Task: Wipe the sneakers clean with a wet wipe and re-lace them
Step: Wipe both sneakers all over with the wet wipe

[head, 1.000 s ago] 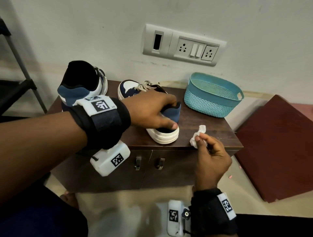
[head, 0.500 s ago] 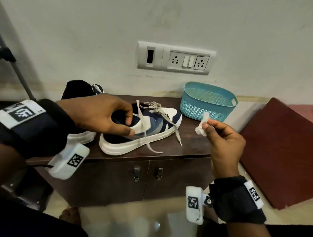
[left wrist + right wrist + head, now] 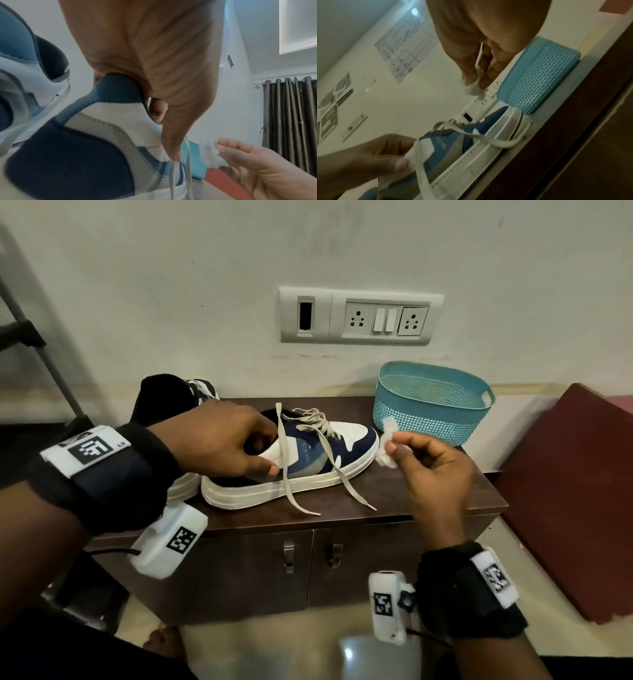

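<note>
A blue and white sneaker (image 3: 308, 463) lies sideways on the dark wooden cabinet (image 3: 428, 494), toe pointing right, its loose beige laces (image 3: 287, 474) trailing over the side. My left hand (image 3: 222, 440) grips its collar at the heel end, fingers inside the opening, thumb on the white side panel (image 3: 120, 119). My right hand (image 3: 424, 467) pinches a crumpled white wet wipe (image 3: 387, 446) just right of the toe, close to the toe (image 3: 475, 89). The second sneaker (image 3: 164, 402) stands behind my left hand, mostly hidden.
A teal perforated basket (image 3: 431, 402) sits at the back right of the cabinet, just behind the wipe. A socket panel (image 3: 359, 316) is on the wall above. A dark red board (image 3: 575, 501) leans at the right. Cabinet doors with metal handles (image 3: 289, 556) face me.
My left hand turned the sneaker from toe-away to sideways with its toe to the right, and the laces fell loose. My right hand rose with the wipe toward the toe.
</note>
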A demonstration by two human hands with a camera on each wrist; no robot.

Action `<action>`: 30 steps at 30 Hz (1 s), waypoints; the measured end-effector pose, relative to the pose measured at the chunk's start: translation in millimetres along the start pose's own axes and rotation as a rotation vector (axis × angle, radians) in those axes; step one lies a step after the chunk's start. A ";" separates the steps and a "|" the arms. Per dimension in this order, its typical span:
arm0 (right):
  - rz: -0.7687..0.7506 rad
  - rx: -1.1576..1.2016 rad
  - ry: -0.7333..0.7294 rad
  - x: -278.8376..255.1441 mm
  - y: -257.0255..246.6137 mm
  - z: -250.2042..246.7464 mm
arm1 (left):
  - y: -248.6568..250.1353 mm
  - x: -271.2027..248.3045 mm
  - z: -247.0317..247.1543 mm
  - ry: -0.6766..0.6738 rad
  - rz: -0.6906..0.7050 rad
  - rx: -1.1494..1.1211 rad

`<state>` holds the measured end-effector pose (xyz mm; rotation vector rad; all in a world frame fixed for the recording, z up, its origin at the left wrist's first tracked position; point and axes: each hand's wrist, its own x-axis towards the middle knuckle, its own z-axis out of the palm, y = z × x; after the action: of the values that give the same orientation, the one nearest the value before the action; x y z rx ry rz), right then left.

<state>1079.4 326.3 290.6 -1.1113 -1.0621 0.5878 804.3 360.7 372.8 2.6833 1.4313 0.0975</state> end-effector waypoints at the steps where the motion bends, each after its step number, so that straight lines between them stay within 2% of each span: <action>1: -0.014 -0.040 -0.043 -0.5 0.6 10.0 | 1.0 2.2 -0.6 0.004 -0.003 -0.005; 3: -0.042 -0.122 -0.108 -7.7 5.5 32.6 | 2.1 5.3 -0.8 -0.007 -0.006 -0.014; 6: -0.106 -0.193 -0.131 -38.2 11.1 63.6 | 0.8 5.7 0.6 -0.021 -0.005 -0.027; 10: -0.243 -0.242 -0.440 -77.6 4.4 75.6 | -0.3 4.9 0.7 -0.022 0.002 -0.009; 11: -0.239 -0.225 -0.428 -75.3 1.5 70.2 | 0.3 4.1 0.5 -0.028 0.006 -0.003; 15: -0.064 -0.111 -0.094 -27.2 3.6 41.2 | 0.4 2.7 0.4 -0.037 0.008 0.017; 16: -0.016 -0.131 -0.051 -14.7 8.5 35.7 | 1.1 2.9 0.4 -0.036 0.007 0.022; 19: 0.098 -0.204 -0.015 -8.7 22.5 35.9 | 1.8 3.6 -0.1 -0.033 0.000 0.023; 21: 0.049 -0.226 -0.015 -27.3 26.5 44.9 | 0.9 3.8 0.1 -0.034 -0.001 0.019; 23: -0.029 -0.282 -0.142 -51.9 25.6 53.8 | 1.0 3.6 -0.1 -0.037 0.001 0.008; 25: -0.010 -0.310 -0.286 -64.0 21.6 55.2 | 1.8 4.1 -0.6 -0.039 0.006 0.001; 26: 0.009 -0.292 -0.283 -61.7 19.7 52.5 | 1.9 3.9 -0.5 -0.042 0.005 -0.002; 30: 0.012 -0.175 0.022 -27.1 23.0 37.9 | 0.5 3.3 0.5 -0.035 0.007 -0.017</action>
<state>1036.5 328.7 261.3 -1.2743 -1.1040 0.4984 806.7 363.1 372.4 2.6628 1.4045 0.0620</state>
